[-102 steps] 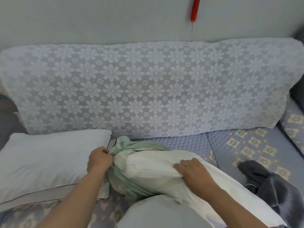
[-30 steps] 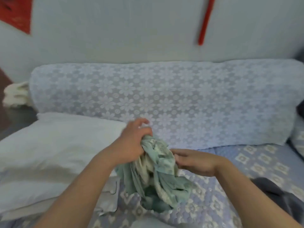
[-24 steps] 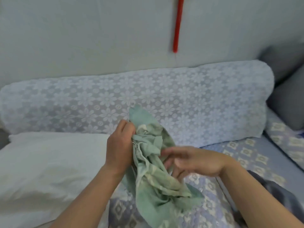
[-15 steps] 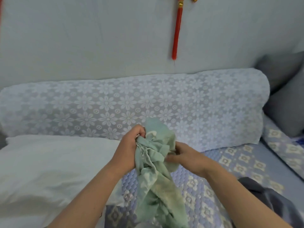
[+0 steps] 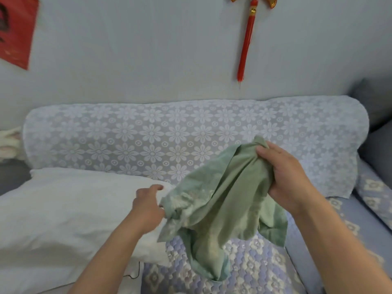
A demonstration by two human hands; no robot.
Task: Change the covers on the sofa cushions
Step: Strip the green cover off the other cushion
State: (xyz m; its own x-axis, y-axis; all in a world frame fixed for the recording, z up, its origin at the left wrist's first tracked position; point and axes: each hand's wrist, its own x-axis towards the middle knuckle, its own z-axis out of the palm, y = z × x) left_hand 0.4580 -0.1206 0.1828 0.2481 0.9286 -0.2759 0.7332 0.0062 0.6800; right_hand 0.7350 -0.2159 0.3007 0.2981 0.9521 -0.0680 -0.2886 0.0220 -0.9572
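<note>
Nearest the camera, two bare forearms reach out over the sofa seat (image 5: 244,270), which wears a quilted blue cover with pale flower squares. Between the hands a green cover (image 5: 220,200) hangs in the air above the seat's front edge, crumpled and loose, its lowest folds trailing down toward the quilting. The left hand (image 5: 148,205) pinches one bunched edge of the cover, fingers curled round the cloth. The right hand (image 5: 290,177) sits higher and grips the cover's upper corner, thumb and fingers closed over a gathered fold, so the cloth slopes from upper right down to lower left.

A bare white cushion (image 5: 63,213) lies on the left part of the seat, just behind and beside the left hand. Along the seat's rear edge runs the backrest (image 5: 169,134), draped in white lace with a daisy pattern. At the right end, grey cushions (image 5: 377,141) stand in the corner. On the wall behind hang a red tassel (image 5: 246,43) and, at the far left, a red paper (image 5: 17,28).
</note>
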